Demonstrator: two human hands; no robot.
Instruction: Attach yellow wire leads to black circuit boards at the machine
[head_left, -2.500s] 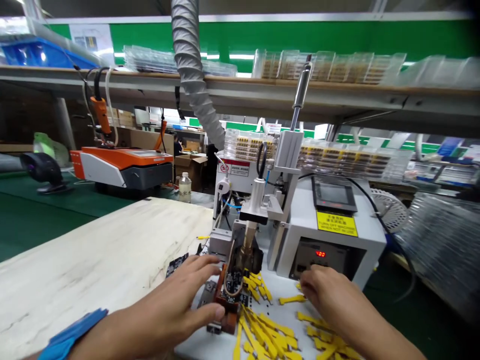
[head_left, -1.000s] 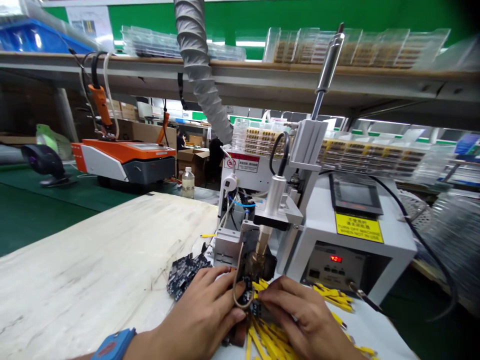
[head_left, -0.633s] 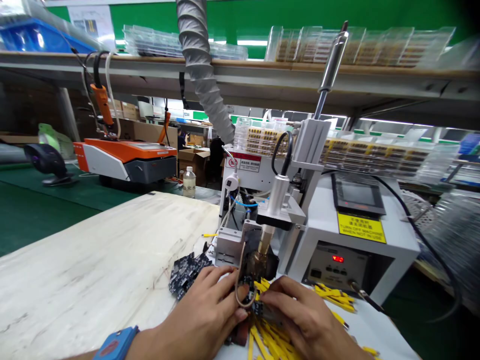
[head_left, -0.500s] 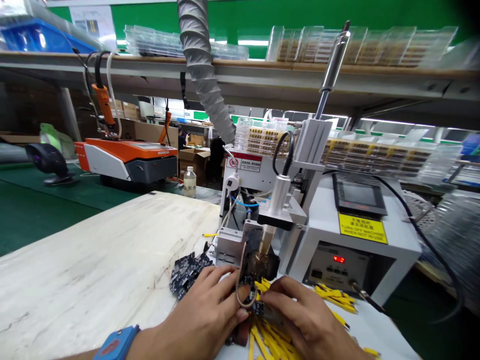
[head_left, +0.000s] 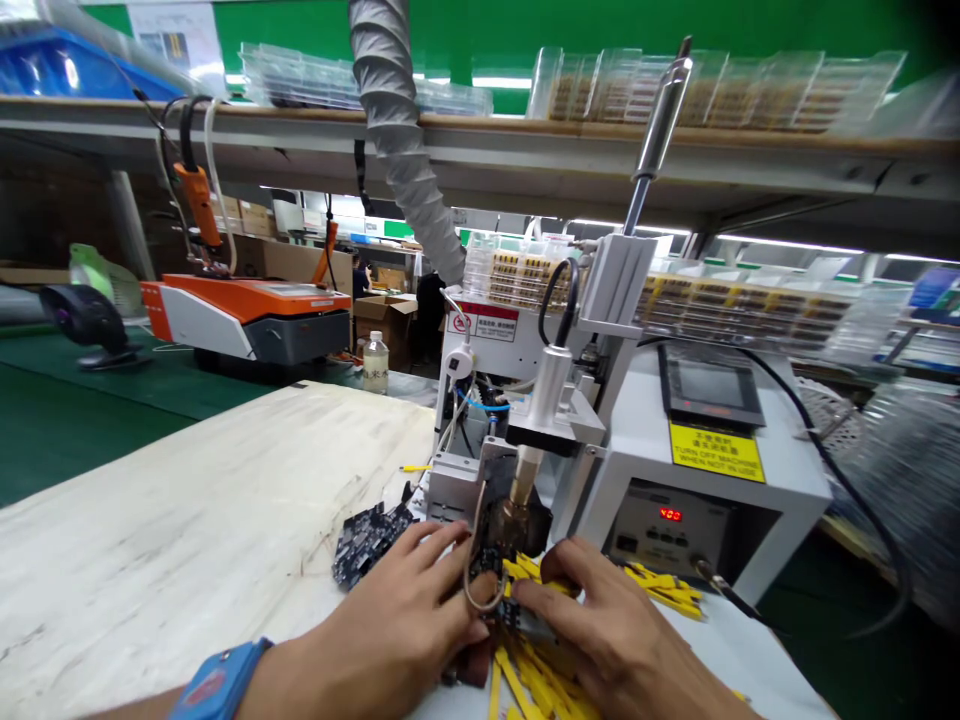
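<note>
Below the soldering head (head_left: pixel 517 510) of the bench machine, my left hand (head_left: pixel 405 610) has its fingers closed around a small black circuit board (head_left: pixel 507 612), mostly covered by the fingers. A thin curved tube (head_left: pixel 470 575) passes in front of these fingertips. My right hand (head_left: pixel 600 620) is just to the right, its thumb and fingers closed on a yellow strip (head_left: pixel 523 568) at the board's edge. Under and between the hands lies a loose heap of yellow strips (head_left: pixel 536 680). Left of my left hand is a pile of black circuit boards (head_left: pixel 367 540).
The control box (head_left: pixel 720 470) with a red digital display stands at right, more yellow strips (head_left: pixel 667 590) before it. A grey hose (head_left: pixel 390 120) hangs from above. An orange and white machine (head_left: pixel 247 315), a fan (head_left: pixel 86 320) and a bottle (head_left: pixel 376 362) stand behind the white worktop (head_left: pixel 187 540).
The view has shifted slightly, so the scene sits a little further left. My right hand's fingers have bent and moved slightly around the yellow strip. My left hand keeps its place at the board.
</note>
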